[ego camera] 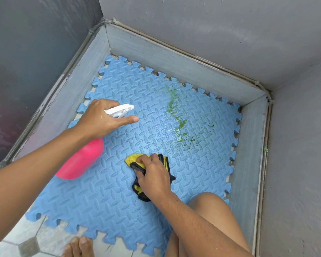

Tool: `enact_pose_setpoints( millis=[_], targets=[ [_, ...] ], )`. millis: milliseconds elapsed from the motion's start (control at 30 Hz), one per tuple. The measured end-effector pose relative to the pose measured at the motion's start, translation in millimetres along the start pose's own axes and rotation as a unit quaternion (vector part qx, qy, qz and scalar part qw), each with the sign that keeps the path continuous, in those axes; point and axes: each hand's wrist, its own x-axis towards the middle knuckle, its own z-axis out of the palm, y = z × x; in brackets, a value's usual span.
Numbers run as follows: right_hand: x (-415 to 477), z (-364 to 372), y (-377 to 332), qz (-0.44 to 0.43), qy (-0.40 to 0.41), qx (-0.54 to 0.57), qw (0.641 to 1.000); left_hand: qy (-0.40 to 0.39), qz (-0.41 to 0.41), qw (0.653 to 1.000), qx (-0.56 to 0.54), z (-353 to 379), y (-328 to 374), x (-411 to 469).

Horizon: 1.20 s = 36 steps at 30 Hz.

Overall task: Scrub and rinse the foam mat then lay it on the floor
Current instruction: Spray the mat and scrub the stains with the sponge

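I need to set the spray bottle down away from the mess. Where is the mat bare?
Bare: the mat corner beyond the left hand; the near strip between bottle, cloth and tiled floor. Crowded: mid-mat; green spill on the right.

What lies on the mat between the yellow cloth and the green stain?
Head view: only bare foam mat between yellow cloth and green stain, with tiny droplets near the stain.

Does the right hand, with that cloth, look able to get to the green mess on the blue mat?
Probably yes. The right hand grips the cloth on the mat, and only bare mat lies between it and the green mess. The left hand and spray bottle sit off to the side.
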Motion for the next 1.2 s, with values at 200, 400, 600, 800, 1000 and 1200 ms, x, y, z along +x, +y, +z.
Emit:
enact_pose_setpoints(
  millis=[200, 400, 600, 800, 1000, 1200],
  targets=[
    [1, 3, 3, -0.002, 0.004, -0.002, 1.000, 0.001, -0.005, 1.000, -0.019, -7, 3, -1],
    [2, 5, 4, -0.010, 0.013, 0.002, 1.000, -0.063, -0.031, 0.997, -0.041, -9, 10, -3],
    [22, -15, 11, -0.063, 0.001, -0.009, 0.998, 0.044, -0.061, 0.995, -0.071, -15, -6, 6],
    [206, -95, 24, -0.015, 0.114, -0.042, 0.992, 0.089, -0.044, 0.995, -0.026, -22, -6, 1],
    [253, -82, -7, 0.026, 0.135, -0.062, 0.989, 0.115, -0.070, 0.990, -0.026, -25, -10, 1],
    [126, -27, -5, -0.301, -0.064, -0.118, 0.944, 0.088, -0.119, 0.983, -0.107, -34, -18, 8]
  ],
)
